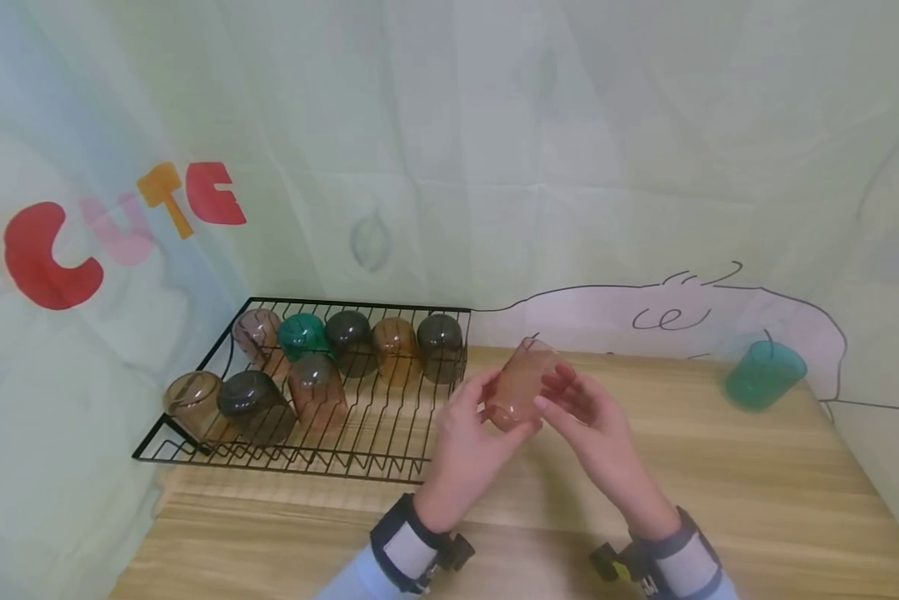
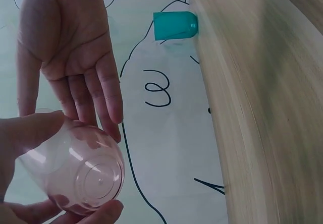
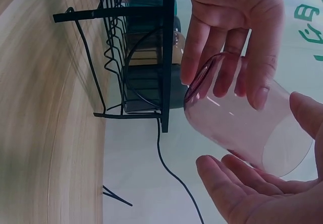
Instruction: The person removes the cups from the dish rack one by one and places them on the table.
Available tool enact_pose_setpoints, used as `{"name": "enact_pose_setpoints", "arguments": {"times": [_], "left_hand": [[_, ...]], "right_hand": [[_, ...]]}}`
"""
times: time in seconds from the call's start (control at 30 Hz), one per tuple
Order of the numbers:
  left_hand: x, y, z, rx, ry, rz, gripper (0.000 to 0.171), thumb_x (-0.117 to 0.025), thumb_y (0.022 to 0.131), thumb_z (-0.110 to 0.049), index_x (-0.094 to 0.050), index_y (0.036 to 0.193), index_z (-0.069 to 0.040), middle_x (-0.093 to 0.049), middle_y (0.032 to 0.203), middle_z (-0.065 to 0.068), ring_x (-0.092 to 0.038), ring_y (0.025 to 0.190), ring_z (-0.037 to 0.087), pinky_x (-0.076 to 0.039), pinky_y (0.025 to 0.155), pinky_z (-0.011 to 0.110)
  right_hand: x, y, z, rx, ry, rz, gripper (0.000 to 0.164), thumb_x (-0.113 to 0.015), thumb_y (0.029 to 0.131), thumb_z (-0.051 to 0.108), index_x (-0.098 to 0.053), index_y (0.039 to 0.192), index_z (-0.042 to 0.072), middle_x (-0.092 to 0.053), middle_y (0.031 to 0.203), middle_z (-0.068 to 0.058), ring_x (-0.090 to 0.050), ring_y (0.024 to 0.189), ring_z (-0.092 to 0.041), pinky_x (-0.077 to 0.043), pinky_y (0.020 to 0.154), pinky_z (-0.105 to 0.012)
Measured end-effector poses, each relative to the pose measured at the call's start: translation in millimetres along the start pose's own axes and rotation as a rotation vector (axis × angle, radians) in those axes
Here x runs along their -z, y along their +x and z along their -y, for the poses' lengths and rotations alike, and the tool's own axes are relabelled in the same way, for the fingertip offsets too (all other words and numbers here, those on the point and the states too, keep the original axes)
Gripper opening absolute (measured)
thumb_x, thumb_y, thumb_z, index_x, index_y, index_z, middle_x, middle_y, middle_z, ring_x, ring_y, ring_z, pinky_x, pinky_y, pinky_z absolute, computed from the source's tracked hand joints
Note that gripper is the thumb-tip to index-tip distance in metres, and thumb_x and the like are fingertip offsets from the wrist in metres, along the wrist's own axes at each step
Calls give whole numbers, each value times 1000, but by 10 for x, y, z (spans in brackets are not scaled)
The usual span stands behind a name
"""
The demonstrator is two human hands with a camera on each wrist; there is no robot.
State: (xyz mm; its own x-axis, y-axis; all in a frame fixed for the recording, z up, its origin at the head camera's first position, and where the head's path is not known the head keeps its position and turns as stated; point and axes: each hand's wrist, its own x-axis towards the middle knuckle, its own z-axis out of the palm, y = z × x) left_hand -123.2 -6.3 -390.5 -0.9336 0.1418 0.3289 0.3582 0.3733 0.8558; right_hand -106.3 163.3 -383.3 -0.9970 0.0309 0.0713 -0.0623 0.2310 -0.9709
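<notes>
- Rack (image 1: 359, 304) of black wire stands on the left of the bench (image 1: 719, 483), close to the hanging fabric (image 1: 606, 167).
- Back row, left to right: mauve glass (image 1: 257, 329), green glass (image 1: 302, 335), charcoal glass (image 1: 350, 335), amber glass (image 1: 397, 346), grey glass (image 1: 441, 337).
- Front row: pale amber glass (image 1: 194, 396), smoky glass (image 1: 252, 402), rosy-brown glass (image 1: 317, 387). All eight sit mouth down.
- Pink glass (image 1: 522, 385) is in the air over the bench, just right of the rack, tilted, mouth upward.
- Left hand (image 1: 470, 425) grips it, thumb on the near side, fingers around the far side.
- Right hand (image 1: 597, 418) touches it from the other side, fingers extended and relaxed.
- Pink glass: thin, transparent, smooth, with rounded base edge and circular moulding underneath.
- Teal glass (image 1: 766, 377) stands upright at far right, near the bench's back edge, well apart from both hands.
- Bench: pale wood grain. Fabric: soft folds, black line drawing.
- Left hand overlaps the rack's right end in the head view; actual gap unclear.
- Room: uncovered wires at the rack's front right; wood surface between right hand and teal glass.
</notes>
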Motion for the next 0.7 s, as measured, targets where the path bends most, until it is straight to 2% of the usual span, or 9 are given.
{"name": "enact_pose_setpoints", "arguments": {"times": [0.2, 0.4, 0.7], "left_hand": [[-17, -8, 13, -3, -44, 46, 69, -81, 71, -27, -49, 131, -17, -56, 128, 0, -57, 115, 14, -52, 88, 21], [-12, -17, 16, -9, -31, 91, 68, -78, 74, -33, -49, 133, -14, -56, 132, 4, -57, 117, 12, -50, 88, 19], [-12, -14, 24, 19, -6, 122, 66, -74, 75, -43, -51, 131, -16, -57, 132, 4, -60, 114, 12, -51, 86, 17]], "right_hand": [[-8, -2, 42, 18, -8, -16, 70, -71, 79, 43, -41, 138, 19, -53, 133, -2, -54, 120, -21, -49, 98, -38], [-22, -8, 52, 61, -38, -62, 73, -76, 75, 41, -42, 137, 22, -53, 133, -2, -54, 120, -23, -51, 94, -39], [-41, -43, 110, 123, -78, -96, 73, -80, 72, 32, -46, 133, 15, -56, 131, -4, -55, 119, -24, -49, 95, -45]]}}
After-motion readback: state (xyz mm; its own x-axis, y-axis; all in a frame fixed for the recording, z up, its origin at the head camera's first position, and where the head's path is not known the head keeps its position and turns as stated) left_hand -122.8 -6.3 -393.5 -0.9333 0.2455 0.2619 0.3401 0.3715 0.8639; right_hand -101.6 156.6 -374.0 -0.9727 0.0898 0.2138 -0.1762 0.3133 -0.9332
